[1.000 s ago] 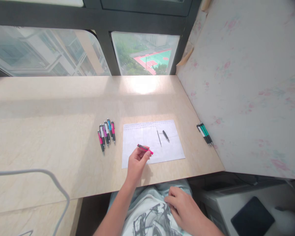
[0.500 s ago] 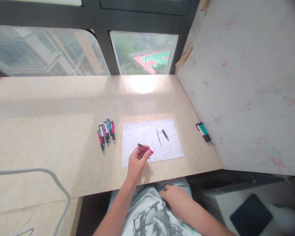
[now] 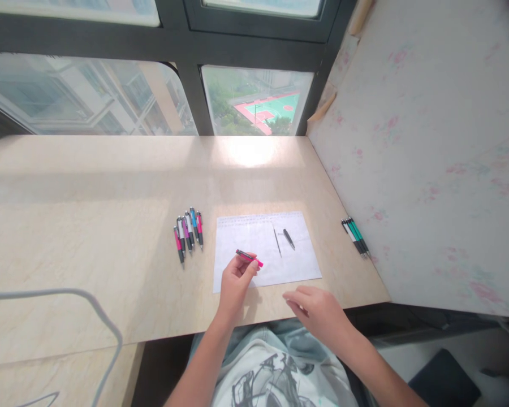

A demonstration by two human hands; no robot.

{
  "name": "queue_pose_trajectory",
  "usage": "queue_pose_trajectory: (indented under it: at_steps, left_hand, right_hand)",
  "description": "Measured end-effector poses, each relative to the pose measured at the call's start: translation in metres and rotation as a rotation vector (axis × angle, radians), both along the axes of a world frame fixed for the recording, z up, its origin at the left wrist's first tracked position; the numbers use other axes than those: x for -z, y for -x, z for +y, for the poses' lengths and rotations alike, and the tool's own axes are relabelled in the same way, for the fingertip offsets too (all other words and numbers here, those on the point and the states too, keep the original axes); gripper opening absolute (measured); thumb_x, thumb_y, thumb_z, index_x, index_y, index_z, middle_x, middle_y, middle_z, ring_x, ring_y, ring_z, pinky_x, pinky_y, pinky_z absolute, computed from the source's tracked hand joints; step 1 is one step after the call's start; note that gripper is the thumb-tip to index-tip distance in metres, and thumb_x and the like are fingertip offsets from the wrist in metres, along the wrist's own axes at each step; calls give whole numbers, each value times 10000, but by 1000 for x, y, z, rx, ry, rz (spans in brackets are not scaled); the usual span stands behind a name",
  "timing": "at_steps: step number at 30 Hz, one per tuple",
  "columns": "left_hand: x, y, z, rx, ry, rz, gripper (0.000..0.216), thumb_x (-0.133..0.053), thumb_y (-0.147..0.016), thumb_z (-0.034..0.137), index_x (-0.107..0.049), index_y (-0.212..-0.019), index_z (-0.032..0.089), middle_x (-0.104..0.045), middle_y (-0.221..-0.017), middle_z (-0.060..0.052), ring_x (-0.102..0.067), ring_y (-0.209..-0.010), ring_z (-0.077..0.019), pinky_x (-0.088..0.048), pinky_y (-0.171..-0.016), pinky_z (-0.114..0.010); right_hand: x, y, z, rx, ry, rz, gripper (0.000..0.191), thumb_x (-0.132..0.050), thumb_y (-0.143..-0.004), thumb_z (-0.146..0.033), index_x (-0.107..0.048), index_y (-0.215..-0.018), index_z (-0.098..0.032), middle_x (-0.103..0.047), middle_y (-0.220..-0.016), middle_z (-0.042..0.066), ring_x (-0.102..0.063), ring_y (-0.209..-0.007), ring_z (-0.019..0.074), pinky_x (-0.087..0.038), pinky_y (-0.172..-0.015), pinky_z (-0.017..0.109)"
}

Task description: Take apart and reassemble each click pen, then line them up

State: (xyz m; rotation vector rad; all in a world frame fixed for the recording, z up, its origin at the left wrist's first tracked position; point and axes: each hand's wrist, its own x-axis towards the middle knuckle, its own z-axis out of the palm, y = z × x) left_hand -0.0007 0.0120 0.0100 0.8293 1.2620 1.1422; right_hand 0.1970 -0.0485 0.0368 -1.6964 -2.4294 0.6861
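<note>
My left hand (image 3: 237,280) is closed on a pink pen barrel (image 3: 249,258), held over the lower part of a white sheet of paper (image 3: 233,234). A thin ink refill (image 3: 277,242) lies on the sheet. Just right of it rests the dark grip section of a pen (image 3: 289,239), with what looks like a small spring beside it. My right hand (image 3: 318,308) hovers near the table's front edge, fingers stretched forward and nothing in them. It is below the paper's lower right corner, apart from my left hand.
Several pens (image 3: 189,232) in pink, white, purple and blue lie side by side left of the paper. More white and green pens (image 3: 356,236) lie along the wall (image 3: 428,169). A grey cable (image 3: 97,314) curves over the table's left front, and a window stands behind.
My right hand has risen from my lap to the table's front edge, its fingers now extended. My left hand keeps the pink barrel in nearly the same place. The view has tilted slightly.
</note>
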Motion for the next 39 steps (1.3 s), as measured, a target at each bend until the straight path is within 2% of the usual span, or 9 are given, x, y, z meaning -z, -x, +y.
queue_pose_trajectory:
  at_steps: [6, 8, 11, 15, 17, 22, 25, 34, 39]
  left_hand:
    - [-3, -1, -1, 15, 3, 15, 292, -733, -737, 343, -661, -944, 150, -702, -821, -53, -648, -765, -180, -502, -704, -288]
    - [-3, 0, -2, 3, 8, 24, 299, -736, -731, 348, -661, -941, 149, -702, -813, -52, -647, -755, -178, -501, -698, -287]
    - [-3, 1, -3, -10, 13, 26, 300, -733, -732, 357, -661, -937, 150, -702, -791, -48, -644, -746, -174, -500, -694, -286]
    - [-4, 2, -3, -6, 17, 26, 299, -732, -729, 350, -661, -943, 153, -696, -812, -46, -643, -755, -173, -506, -707, -289]
    - [-4, 2, -2, -1, 21, 29, 301, -723, -736, 353, -659, -952, 153, -694, -837, -50, -646, -773, -178, -511, -718, -294]
    - [-1, -3, 1, 19, 2, 26, 336, -702, -749, 352, -635, -1014, 156, -692, -881, -67, -650, -829, -198, -518, -720, -298]
    - [3, -8, 3, 9, -24, 13, 299, -708, -747, 336, -619, -979, 169, -684, -885, -54, -643, -837, -188, -509, -710, -275]
    - [16, -11, 9, 30, -100, 99, 266, -695, -764, 351, -609, -942, 174, -695, -887, -66, -661, -847, -206, -519, -751, -311]
    - [16, -1, 6, 46, -282, 509, 235, -600, -841, 326, -614, -1037, 196, -682, -896, -59, -640, -783, -191, -504, -712, -314]
  right_hand:
    - [12, 25, 90, 237, -278, -85, 181, -522, -962, -258, -670, -1050, -203, -668, -1033, 93, -603, -949, 188, -494, -785, 295]
    - [16, 33, 106, 243, -290, -89, 244, -551, -954, -310, -615, -1160, -196, -617, -1183, 98, -606, -1006, 200, -522, -846, 365]
    - [22, 38, 117, 248, -291, -99, 311, -565, -947, -340, -571, -1218, -188, -579, -1246, 91, -611, -1026, 207, -531, -870, 418]
    - [27, 35, 114, 250, -292, -105, 142, -571, -917, -192, -671, -1018, -194, -663, -1009, 94, -587, -976, 212, -509, -770, 313]
    - [28, 33, 106, 265, -305, -47, 163, -568, -892, -142, -686, -983, -208, -672, -926, 82, -573, -964, 219, -483, -741, 295]
    - [25, 41, 76, 205, -260, 280, 140, -542, -906, -210, -679, -938, -206, -664, -841, 34, -591, -823, 181, -453, -750, 279]
    - [24, 49, 61, 195, -268, 348, 169, -513, -894, -158, -673, -914, -205, -662, -853, 36, -588, -822, 177, -441, -755, 274]
    - [23, 55, 52, 290, -276, 268, 120, -538, -912, -236, -654, -903, -206, -649, -821, 24, -592, -817, 175, -410, -719, 261]
    - [27, 55, 64, 342, -274, 78, 146, -527, -926, -240, -655, -865, -206, -658, -833, 40, -595, -819, 178, -387, -649, 256]
